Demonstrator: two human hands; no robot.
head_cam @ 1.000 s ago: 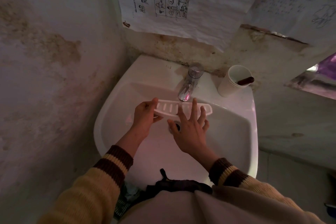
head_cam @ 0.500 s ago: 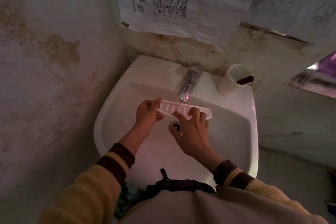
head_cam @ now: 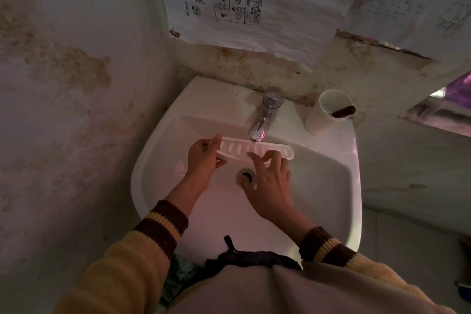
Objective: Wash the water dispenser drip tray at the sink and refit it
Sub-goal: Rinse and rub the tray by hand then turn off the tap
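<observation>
The white slotted drip tray (head_cam: 237, 148) is held level over the white sink (head_cam: 328, 186), right under the chrome tap (head_cam: 265, 117). My left hand (head_cam: 204, 160) grips the tray's left end, thumb on top. My right hand (head_cam: 270, 183) rests its curled fingertips on the tray's right half, fingers apart, palm above the drain (head_cam: 246, 176). Whether water runs from the spout I cannot tell.
A white cup (head_cam: 326, 115) with a dark handle sticking out stands on the sink's back right ledge. A stained wall (head_cam: 63, 109) closes in on the left. Paper sheets (head_cam: 254, 2) hang on the wall behind the tap. A dark cloth (head_cam: 249, 255) lies over the sink's front rim.
My right hand's fingers went from spread flat over the tray to curled on its right half, sliding toward me. The left hand and tray stayed almost in place.
</observation>
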